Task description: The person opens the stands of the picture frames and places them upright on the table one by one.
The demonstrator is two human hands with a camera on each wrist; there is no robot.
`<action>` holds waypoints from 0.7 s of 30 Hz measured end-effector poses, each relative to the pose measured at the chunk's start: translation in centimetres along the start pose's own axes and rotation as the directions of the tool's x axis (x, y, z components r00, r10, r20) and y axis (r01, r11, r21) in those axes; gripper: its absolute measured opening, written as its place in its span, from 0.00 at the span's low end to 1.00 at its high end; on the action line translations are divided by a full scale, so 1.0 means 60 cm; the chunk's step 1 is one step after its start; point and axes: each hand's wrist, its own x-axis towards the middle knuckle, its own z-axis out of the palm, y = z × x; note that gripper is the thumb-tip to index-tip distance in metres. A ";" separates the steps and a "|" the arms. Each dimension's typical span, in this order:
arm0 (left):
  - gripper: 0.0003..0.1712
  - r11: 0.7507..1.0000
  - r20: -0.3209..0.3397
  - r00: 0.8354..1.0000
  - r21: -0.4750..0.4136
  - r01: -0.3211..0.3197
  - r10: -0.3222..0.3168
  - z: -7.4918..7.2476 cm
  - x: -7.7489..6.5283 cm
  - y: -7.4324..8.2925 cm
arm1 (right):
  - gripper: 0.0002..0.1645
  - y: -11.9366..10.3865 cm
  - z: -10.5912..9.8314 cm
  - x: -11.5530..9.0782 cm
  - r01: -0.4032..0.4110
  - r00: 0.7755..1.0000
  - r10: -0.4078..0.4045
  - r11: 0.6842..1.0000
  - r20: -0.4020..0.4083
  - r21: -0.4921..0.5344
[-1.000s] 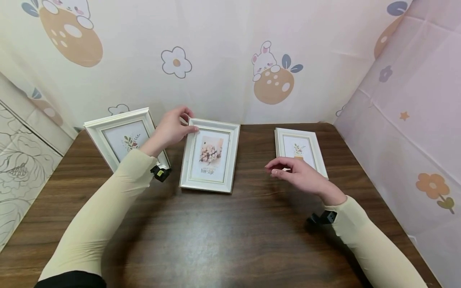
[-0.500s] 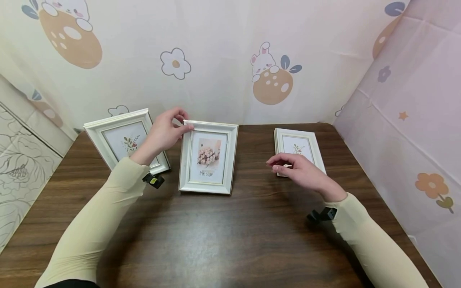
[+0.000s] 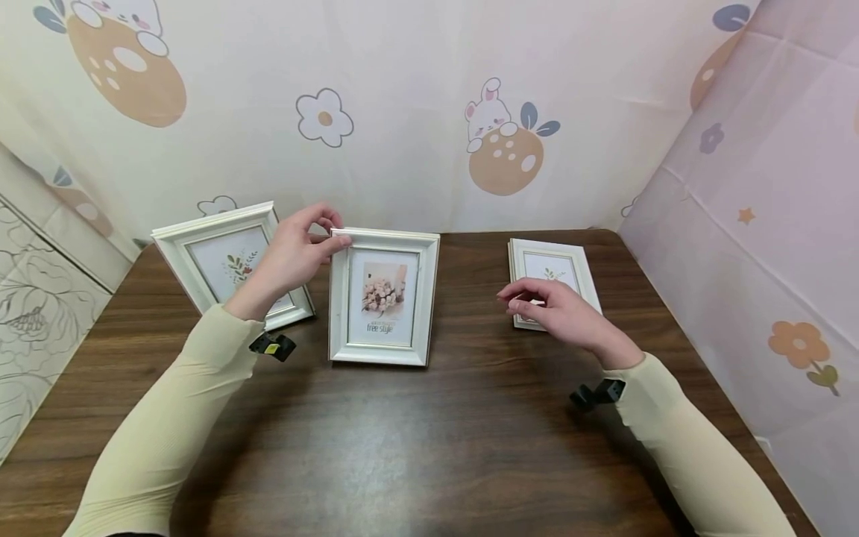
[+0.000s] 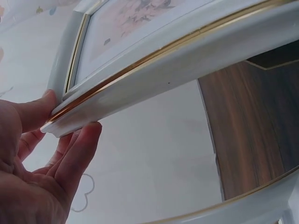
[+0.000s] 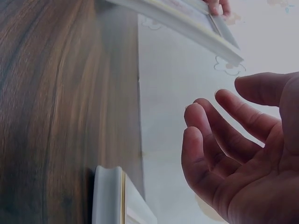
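My left hand pinches the top left corner of a white picture frame with a gold inner line. This frame shows a pink bouquet and the words "free style", and stands leaning back on the table. In the left wrist view the thumb lies on the front of the frame, with fingers behind its edge. My right hand hovers with loosely bent fingers and holds nothing. Beneath and behind it lies another white picture frame with a plant print, partly hidden by the hand.
A third white picture frame with a leafy print stands tilted at the left, partly behind my left arm. Everything rests on a dark wooden table. A patterned curtain hangs along the back edge and the right side.
My left hand has shifted the bouquet frame slightly left and turned it to face more squarely forward. The right hand has barely moved. The head view has shifted a little.
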 end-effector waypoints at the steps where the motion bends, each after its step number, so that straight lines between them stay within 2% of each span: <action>1: 0.13 1.000 -0.003 1.000 -0.001 -0.003 0.003 -0.001 -0.002 -0.001 | 0.12 0.002 0.000 0.001 -0.004 1.000 0.004 1.000 -0.003 0.001; 6: 0.13 1.000 -0.018 1.000 -0.011 -0.015 0.015 -0.006 -0.013 -0.004 | 0.12 0.012 0.000 0.001 -0.015 1.000 0.015 1.000 -0.002 0.000; 13: 0.15 0.998 -0.035 0.999 -0.065 0.011 -0.014 -0.009 -0.024 -0.009 | 0.13 0.019 0.005 -0.005 -0.042 0.999 0.042 0.999 0.010 0.030; 21: 0.14 0.988 -0.073 0.997 -0.151 -0.014 0.003 -0.010 -0.030 -0.019 | 0.12 0.021 0.016 -0.010 -0.034 0.999 0.031 0.997 0.032 0.072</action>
